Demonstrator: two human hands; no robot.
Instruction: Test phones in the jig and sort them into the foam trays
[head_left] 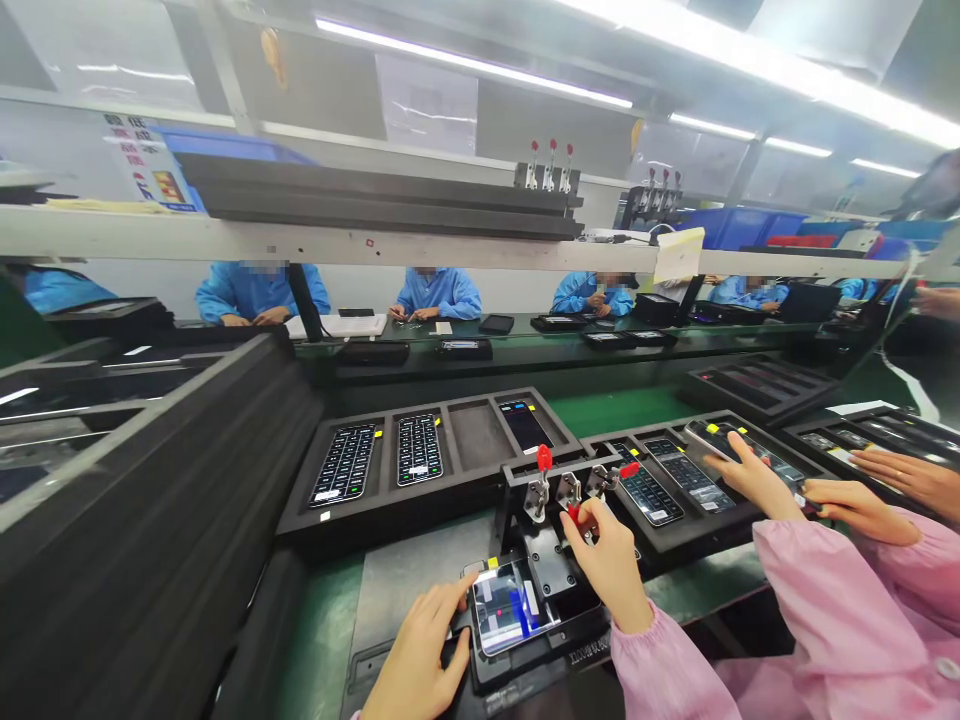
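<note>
- Left hand (421,640): at the near left side of the fixture; thumb and index finger spread, index fingertip at the corner of the phone (496,612). Thumb contact cannot be determined.
- Right hand (611,565): thumb and fingers narrowed, pinching the red clamp handle (574,512).
- Phone: lies face up in the clamp fixture (551,562), between the two hands, reflections across its screen; a yellow tab (492,563) projects at its far edge.
- Upright red handle (544,457): beyond the right hand, slightly to its left.
- Tilted red handle (628,470): beyond the right hand, inclined to the right.
- Left tray (405,510): beyond the left hand; contains two phones with grid displays, plus a dark-screened phone (527,428) in the rightmost compartment.
- Right tray (712,530): beyond and to the right of the right hand; contains phones in separate compartments.
- Co-worker's hand (754,485): right of the right hand, at a phone over the right tray.
- Black foam stack (187,500): left of the left hand, well apart.
- Shelf (450,252): far beyond both hands, above the bench line.
</note>
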